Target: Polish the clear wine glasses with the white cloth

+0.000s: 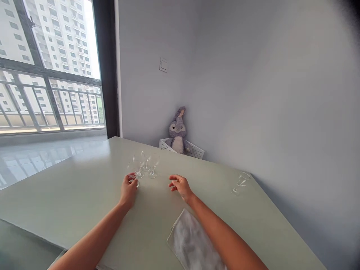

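Taking the right hand (181, 186) as the centre of the clock and 12 o'clock as straight ahead, the left hand (128, 189) was at 9 o'clock, its thumb and fingers apparently pinching the low stem of the nearest glass (137, 183). The fingers partly hid the exact hold. The right hand held nothing; its fingers were loosely bent and spread apart just above the desk (84, 187).

Beyond the nearest glass, at about 10 o'clock, stood what looked like 3 other glasses (152, 174) in a tight group, upright on their round feet. Their clear bowls overlapped in view, so whether any of them touched could not be told. A lone glass (242, 180) stood well apart at 3 o'clock, near the edge of the desk. A pale cloth (191, 240) lay at 5 o'clock, partly behind the right forearm. At 12 o'clock, past the far edge, a toy rabbit (177, 129) sat in a white basket (197, 150).

The glasses were probably light, stiff and fragile, smooth enough to slip from damp fingers, and likely top-heavy over their narrow stems. The stem, low down near the foot, seemed the best place for a gentle pinch; squeezing a rim risked chipping it.
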Tool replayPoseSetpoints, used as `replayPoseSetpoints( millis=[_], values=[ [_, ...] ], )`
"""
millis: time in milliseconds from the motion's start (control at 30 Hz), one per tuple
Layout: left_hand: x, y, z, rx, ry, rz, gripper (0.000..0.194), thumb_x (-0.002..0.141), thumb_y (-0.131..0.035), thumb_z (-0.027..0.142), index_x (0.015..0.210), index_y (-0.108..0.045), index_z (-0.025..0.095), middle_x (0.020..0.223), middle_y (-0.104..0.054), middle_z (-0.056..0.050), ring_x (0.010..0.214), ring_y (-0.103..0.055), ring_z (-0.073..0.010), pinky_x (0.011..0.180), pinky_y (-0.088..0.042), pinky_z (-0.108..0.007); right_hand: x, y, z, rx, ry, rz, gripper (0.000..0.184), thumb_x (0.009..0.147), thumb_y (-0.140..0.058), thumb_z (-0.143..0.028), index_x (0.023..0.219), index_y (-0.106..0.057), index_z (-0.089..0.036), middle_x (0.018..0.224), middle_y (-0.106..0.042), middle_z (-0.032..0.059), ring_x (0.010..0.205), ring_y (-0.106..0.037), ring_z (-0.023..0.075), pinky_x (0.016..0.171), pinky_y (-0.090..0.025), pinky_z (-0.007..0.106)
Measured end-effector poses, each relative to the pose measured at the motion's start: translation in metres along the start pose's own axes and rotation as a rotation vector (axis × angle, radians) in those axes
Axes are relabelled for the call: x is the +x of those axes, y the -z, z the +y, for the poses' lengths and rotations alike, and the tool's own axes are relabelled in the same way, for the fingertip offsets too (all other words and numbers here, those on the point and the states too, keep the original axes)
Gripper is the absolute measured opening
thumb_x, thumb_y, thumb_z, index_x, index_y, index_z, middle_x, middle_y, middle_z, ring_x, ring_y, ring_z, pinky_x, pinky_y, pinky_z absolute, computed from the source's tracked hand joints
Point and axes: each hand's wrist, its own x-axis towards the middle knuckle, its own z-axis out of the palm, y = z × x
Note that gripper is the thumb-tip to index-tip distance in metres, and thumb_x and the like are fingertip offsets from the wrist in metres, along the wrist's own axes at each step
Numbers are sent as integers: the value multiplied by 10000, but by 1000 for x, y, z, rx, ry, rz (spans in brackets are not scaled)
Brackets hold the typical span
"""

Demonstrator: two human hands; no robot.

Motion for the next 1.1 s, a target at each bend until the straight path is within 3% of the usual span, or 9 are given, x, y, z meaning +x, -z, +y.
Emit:
replayPoseSetpoints(
  millis=[200,300,400,533,633,733,933,1100],
  values=[
    [2,-1,-1,-8,16,8,357,604,-571,322,939,-533,208,755,-517,18,580,-479,-90,503,-374,-202,-37,142,6,42,3,584,174,531,-576,-256,665,-514,-165,546,-502,-29,448,-506,95,401,-418,209],
    [4,-1,-1,5,19,12,355,613,-577,344,939,-531,213,745,-513,26,594,-484,-93,507,-378,-203,-49,199,5,59,25,819,236,519,-583,-287,675,-431,-197,512,-418,-71,427,-473,90,414,-425,227],
    [5,0,-1,23,10,19,339,632,-561,349,944,-522,223,736,-504,33,605,-486,-95,517,-389,-209,-50,235,-2,56,55,909,313,500,-607,-277,748,-428,-207,610,-465,-59,484,-510,97,450,-450,238],
    [4,0,0,15,7,32,320,639,-554,339,937,-508,232,743,-495,42,602,-485,-86,526,-394,-207,-37,248,-9,33,49,850,367,478,-637,-247,804,-475,-201,695,-521,-46,528,-545,97,467,-467,229],
    [3,1,0,12,2,25,322,636,-557,329,938,-507,230,759,-502,36,601,-483,-85,528,-394,-208,-23,232,-5,-16,29,810,316,498,-632,-245,780,-507,-177,644,-519,-51,454,-485,64,398,-414,187],
    [2,1,0,10,4,28,301,654,-543,345,927,-513,223,755,-497,29,603,-478,-88,528,-393,-210,-13,193,6,-77,36,711,272,530,-619,-248,774,-541,-154,647,-547,-32,419,-446,50,360,-376,171],
    [-1,0,4,3,40,31,261,675,-520,344,907,-508,226,761,-503,24,608,-474,-91,526,-382,-209,-4,69,25,-163,40,322,253,607,-585,-270,820,-594,-134,678,-591,-2,422,-470,62,361,-396,182],
    [-3,1,5,-13,45,32,271,665,-518,342,907,-517,222,751,-500,25,604,-467,-90,530,-382,-213,1,-27,23,-210,6,30,226,633,-585,-236,836,-610,-138,745,-621,19,438,-481,64,350,-395,177]
  ],
)
